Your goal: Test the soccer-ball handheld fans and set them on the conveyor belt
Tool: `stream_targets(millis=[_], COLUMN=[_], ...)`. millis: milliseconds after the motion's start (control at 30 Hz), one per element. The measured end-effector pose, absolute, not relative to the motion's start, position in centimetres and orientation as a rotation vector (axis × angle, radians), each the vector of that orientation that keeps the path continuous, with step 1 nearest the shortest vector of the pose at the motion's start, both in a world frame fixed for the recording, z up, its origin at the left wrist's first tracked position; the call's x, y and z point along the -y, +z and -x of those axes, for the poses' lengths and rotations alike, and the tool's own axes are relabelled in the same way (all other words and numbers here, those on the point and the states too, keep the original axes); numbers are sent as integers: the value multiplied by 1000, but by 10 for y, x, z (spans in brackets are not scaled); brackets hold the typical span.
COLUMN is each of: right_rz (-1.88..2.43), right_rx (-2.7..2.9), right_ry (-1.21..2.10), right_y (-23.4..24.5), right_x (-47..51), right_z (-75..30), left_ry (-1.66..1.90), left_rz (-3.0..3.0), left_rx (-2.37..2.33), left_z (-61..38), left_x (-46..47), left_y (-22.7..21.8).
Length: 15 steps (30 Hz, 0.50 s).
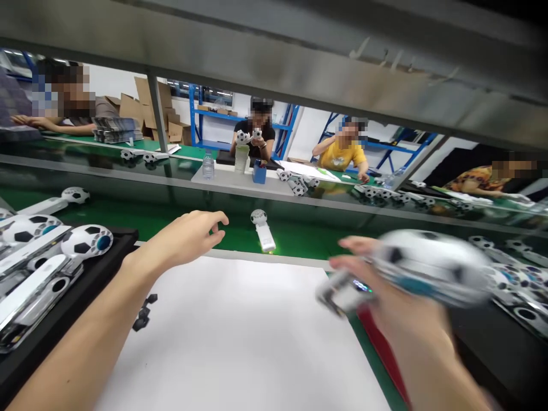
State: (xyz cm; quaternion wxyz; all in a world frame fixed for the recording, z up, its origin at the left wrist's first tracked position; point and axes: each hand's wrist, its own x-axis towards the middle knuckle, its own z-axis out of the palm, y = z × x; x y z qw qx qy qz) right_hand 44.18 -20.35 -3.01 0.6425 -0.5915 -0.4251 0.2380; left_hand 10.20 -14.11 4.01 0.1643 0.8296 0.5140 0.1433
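My left hand (pixel 184 237) is open with its fingers apart and holds nothing, hovering over the far edge of a white sheet (pixel 240 342). Beyond its fingertips, a soccer-ball handheld fan (pixel 262 231) with a white handle lies on the green conveyor belt (pixel 299 240). My right hand (pixel 385 279) grips a second soccer-ball fan (pixel 428 268), which is motion-blurred. Several small black pieces (pixel 143 313) lie on the sheet below my left forearm.
A black tray (pixel 55 331) of fans stands at left, and another (pixel 483 342) at right. A grey metal shelf (pixel 299 63) overhangs the belt. Co-workers sit across a farther bench holding fans, among a water bottle (pixel 208 166), cardboard boxes and blue racks.
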Motion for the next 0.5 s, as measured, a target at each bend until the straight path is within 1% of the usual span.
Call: stream_targets(millis=[100,267,367,500], right_rz=[1628,2014,2180,2350], right_rx=[1080,1156,1231,1356], right_ry=[574,495,416,291], right_y=[-36,-56,-73,-92], right_x=[147,60,48,56], right_z=[-438,-449,-456,-461], left_ry=[433,468,479,463], left_rz=[-2372,-2382,-2384,-2381], left_rx=[-1443,-1421,-1419,-1425], left_z=[-101,-98,-96,-95], left_x=[146,152,151,148], left_y=[43,47,47,45])
